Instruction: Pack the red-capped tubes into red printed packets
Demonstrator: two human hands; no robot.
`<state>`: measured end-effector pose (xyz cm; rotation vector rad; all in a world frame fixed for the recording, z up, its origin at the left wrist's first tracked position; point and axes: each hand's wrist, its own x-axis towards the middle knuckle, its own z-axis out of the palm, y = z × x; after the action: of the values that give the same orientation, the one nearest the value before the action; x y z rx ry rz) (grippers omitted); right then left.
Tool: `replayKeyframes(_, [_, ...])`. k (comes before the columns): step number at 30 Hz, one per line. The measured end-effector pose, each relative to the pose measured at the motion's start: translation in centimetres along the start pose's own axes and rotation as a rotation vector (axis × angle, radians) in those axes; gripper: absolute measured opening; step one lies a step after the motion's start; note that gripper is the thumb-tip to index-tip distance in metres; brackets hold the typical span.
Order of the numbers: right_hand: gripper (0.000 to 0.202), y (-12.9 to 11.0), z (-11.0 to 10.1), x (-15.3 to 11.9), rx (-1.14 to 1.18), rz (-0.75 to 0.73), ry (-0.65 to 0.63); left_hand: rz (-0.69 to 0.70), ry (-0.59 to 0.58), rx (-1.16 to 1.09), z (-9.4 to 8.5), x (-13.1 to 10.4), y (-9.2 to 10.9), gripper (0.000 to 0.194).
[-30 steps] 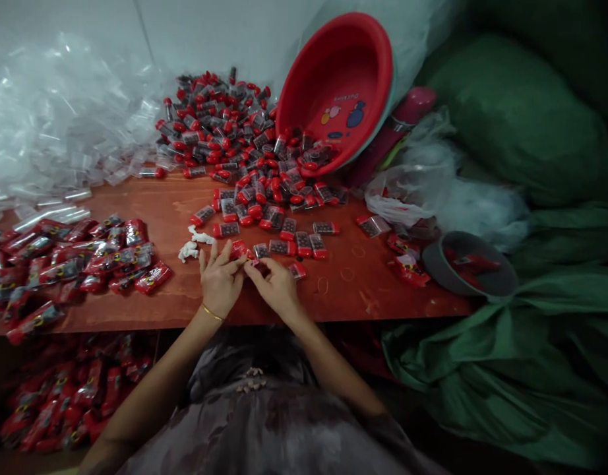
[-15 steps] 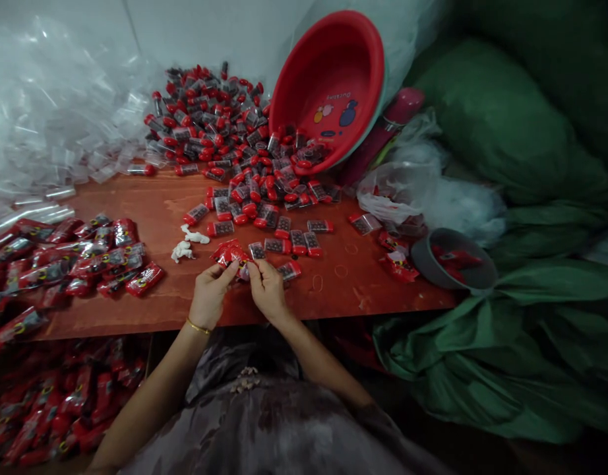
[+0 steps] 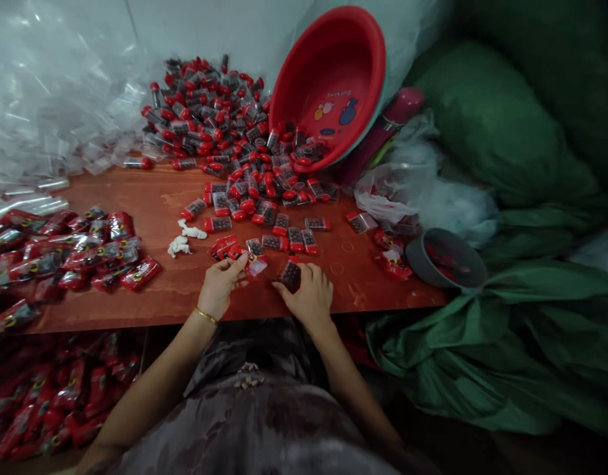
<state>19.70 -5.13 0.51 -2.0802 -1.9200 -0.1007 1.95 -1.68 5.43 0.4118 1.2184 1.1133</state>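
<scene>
My left hand (image 3: 219, 284), with a gold bracelet at the wrist, pinches a red printed plastic wrapper (image 3: 225, 247) between thumb and forefinger. A pale, see-through part of it sticks out right of the fingertips. My right hand (image 3: 311, 293) curls its thumb and fingers around a small clear container (image 3: 291, 276) filled with dark beads, low over the table's front edge. Just beyond the hands lie several like containers with red caps (image 3: 295, 239). Two small white figures (image 3: 179, 246) rest to the left of the wrapper.
Filled red packets (image 3: 101, 251) lie at left, clear sleeves (image 3: 61, 125) behind them. A heap of red-capped containers (image 3: 210, 119) runs into a tilted red basin (image 3: 328, 72). At right are a pink flask (image 3: 403, 105), a grey bowl (image 3: 442, 277) and green sacks (image 3: 502, 119).
My right hand has let go of the wrapper and moved right onto a bead-filled container. My left hand still holds the wrapper. The view has shifted slightly.
</scene>
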Motion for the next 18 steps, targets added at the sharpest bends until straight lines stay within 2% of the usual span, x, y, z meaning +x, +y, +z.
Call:
replayKeyframes(2, [0.056, -0.2, 0.4, 0.4, -0.055, 0.042, 0.006, -0.043, -0.026, -0.019, 0.0, 0.0, 0.1, 0.05])
replayKeyframes(4, [0.041, -0.1, 0.9, 0.9, -0.061, 0.039, -0.005, -0.083, -0.055, -0.037, -0.1, 0.0, 0.1, 0.049])
replayKeyframes(6, [0.031, 0.4, 1.2, 1.2, 0.001, 0.04, 0.009, -0.107, -0.079, -0.047, -0.2, 0.0, 0.2, 0.047])
replayKeyframes(8, [0.029, 1.0, 1.1, 1.1, 0.153, 0.029, 0.05, -0.119, -0.095, -0.053, -0.3, 0.0, 0.2, 0.047])
replayKeyframes(11, [0.03, 1.6, -0.2, -0.1, 0.502, -0.016, 0.09, -0.128, -0.106, -0.056, -0.3, -0.2, 0.0, 0.045])
replayKeyframes(13, [0.029, 1.5, -1.7, -1.2, 0.676, -0.037, 0.069, -0.129, -0.119, -0.043, -0.1, -0.3, -0.1, 0.043])
replayKeyframes(18, [0.024, 0.5, -4.2, -2.5, 0.783, -0.095, 0.03, -0.113, -0.162, -0.001, 0.2, -0.7, -0.4, 0.042])
